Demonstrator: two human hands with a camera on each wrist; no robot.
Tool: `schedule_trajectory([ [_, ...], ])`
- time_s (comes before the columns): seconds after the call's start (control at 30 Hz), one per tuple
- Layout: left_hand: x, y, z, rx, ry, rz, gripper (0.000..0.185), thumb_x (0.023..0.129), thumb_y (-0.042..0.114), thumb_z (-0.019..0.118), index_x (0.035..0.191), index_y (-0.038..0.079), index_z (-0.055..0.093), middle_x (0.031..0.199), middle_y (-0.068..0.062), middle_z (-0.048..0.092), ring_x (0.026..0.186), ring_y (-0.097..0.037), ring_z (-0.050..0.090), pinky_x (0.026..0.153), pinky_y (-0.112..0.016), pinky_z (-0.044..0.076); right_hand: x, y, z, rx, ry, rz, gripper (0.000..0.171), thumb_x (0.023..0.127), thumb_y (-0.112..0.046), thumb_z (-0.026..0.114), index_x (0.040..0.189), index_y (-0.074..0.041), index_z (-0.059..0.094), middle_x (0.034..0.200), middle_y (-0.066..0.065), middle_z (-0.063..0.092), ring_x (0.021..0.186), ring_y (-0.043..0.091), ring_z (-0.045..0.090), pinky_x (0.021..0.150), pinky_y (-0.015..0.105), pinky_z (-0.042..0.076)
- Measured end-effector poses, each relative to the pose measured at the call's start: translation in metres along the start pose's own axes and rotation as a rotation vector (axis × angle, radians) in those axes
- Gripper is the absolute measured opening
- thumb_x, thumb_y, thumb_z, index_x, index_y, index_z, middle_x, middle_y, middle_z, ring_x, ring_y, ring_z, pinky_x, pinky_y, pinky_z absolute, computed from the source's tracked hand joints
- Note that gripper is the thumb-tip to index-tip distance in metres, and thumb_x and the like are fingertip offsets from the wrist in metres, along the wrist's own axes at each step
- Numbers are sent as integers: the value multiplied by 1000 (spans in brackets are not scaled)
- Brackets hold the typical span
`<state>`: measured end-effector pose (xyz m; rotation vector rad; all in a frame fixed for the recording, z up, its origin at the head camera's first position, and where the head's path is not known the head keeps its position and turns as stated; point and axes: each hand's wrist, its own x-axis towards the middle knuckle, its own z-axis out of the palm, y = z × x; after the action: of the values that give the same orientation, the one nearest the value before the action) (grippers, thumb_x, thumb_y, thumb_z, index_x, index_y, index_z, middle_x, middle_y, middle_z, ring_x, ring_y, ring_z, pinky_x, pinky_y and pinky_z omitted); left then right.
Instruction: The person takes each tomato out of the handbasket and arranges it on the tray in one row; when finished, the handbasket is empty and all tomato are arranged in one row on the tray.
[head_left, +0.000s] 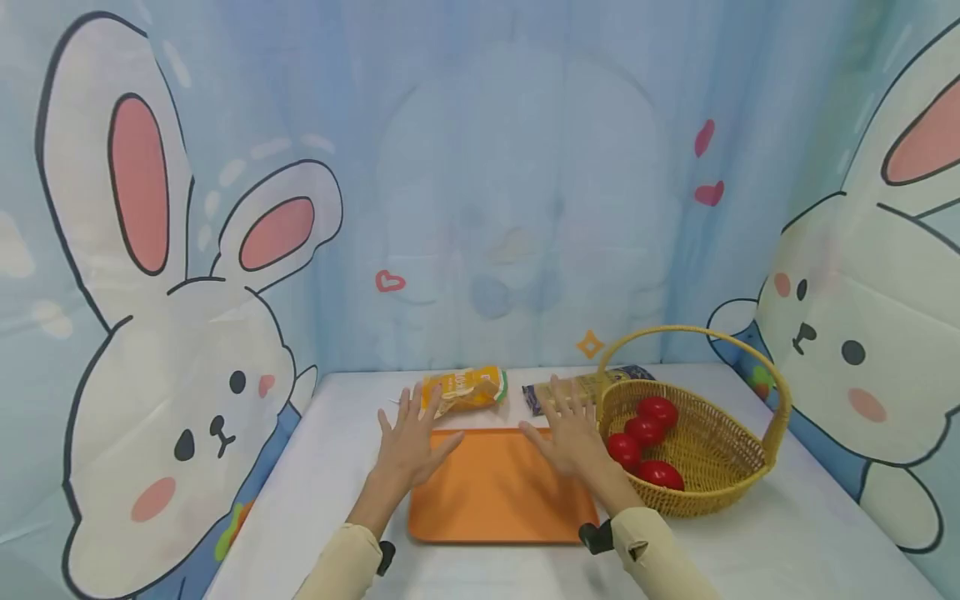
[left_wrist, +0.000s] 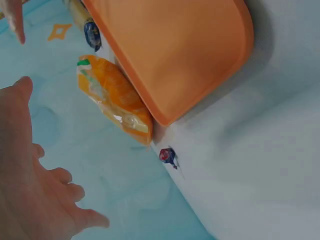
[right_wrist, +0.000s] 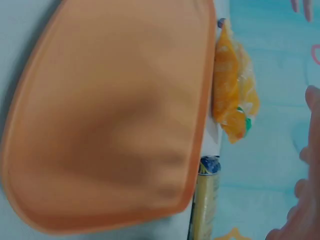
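The left hand (head_left: pixel 407 446) is raised with fingers spread. A yellow bag (head_left: pixel 468 387) lies just behind the orange tray (head_left: pixel 502 504), which rests flat on the tabletop (head_left: pixel 307 492) between the 2 hands. The right hand (head_left: pixel 573 444) is raised near the tray's right edge, fingers spread. A long packet (head_left: pixel 628 375) lies behind it. Rightmost, a handled basket (head_left: pixel 723 450) holds 4 red, egg-shaped items (head_left: pixel 660 475).

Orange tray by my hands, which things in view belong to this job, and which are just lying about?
Probably the job's:
left hand and right hand, both empty
orange tray, nearest them
perhaps the basket and its four red items, beside the right hand

Apparently lying about:
yellow-orange packet
long packet
small red-and-blue item
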<state>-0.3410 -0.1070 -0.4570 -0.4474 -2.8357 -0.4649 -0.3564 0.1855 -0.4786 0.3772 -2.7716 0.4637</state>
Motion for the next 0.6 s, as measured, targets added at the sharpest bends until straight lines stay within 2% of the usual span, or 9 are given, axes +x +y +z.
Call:
schedule_trajectory([
  [0.07, -3, -2, -2, -31, -26, -22, 86, 98, 63, 51, 164, 21, 17, 166, -20, 19, 150, -42, 26, 114, -71, 27, 0, 2, -10, 77, -4, -4, 81, 101, -61, 46, 161, -10, 27, 168, 20, 13, 153, 45, 3, 115, 74, 15],
  [0.17, -14, -11, -6, -113, -115, -76, 83, 99, 56, 55, 161, 10, 24, 158, -23, 36, 137, -44, 46, 105, -63, 44, -2, 8, -33, 194, 53, -50, 66, 102, -46, 58, 151, -3, 45, 155, 24, 42, 144, 43, 37, 110, 67, 36],
  [0.2, -20, -16, -6, -144, -164, -93, 84, 99, 55, 56, 160, 6, 25, 156, -24, 40, 134, -44, 50, 103, -61, 47, -3, 12, -41, 227, 79, -71, 58, 101, -39, 62, 144, 0, 52, 145, 24, 53, 135, 42, 49, 105, 63, 44],
  [0.27, -32, -25, -8, -219, -281, -132, 88, 98, 55, 59, 158, 1, 27, 155, -25, 41, 137, -46, 45, 109, -61, 41, -6, 23, -60, 274, 109, -103, 42, 99, -28, 68, 128, 1, 65, 122, 21, 69, 111, 37, 67, 92, 55, 56],
  [0.33, -44, -34, -7, -286, -390, -159, 94, 94, 57, 64, 158, 0, 25, 158, -26, 34, 144, -48, 34, 114, -65, 32, -9, 38, -78, 296, 90, -116, 30, 97, -23, 71, 117, 0, 71, 106, 15, 74, 96, 30, 71, 82, 49, 60],
  [0.4, -55, -40, -5, -347, -458, -176, 102, 90, 57, 70, 159, -1, 22, 162, -27, 25, 148, -49, 24, 116, -67, 24, -10, 57, -92, 312, 41, -108, 26, 95, -22, 73, 111, -1, 73, 100, 10, 75, 91, 26, 71, 78, 46, 61],
  [0.5, -66, -44, 1, -395, -483, -196, 110, 85, 55, 76, 160, -1, 19, 163, -31, 18, 148, -51, 20, 116, -69, 22, -13, 84, -104, 322, -46, -61, 28, 94, -24, 75, 112, -3, 73, 101, 7, 74, 93, 25, 70, 81, 46, 60],
  [0.6, -72, -43, 10, -374, -499, -204, 115, 81, 53, 81, 159, -3, 19, 160, -34, 22, 145, -53, 25, 116, -68, 25, -16, 108, -105, 339, -114, 14, 39, 91, -29, 78, 115, 1, 71, 106, 13, 73, 99, 31, 69, 85, 50, 59],
])
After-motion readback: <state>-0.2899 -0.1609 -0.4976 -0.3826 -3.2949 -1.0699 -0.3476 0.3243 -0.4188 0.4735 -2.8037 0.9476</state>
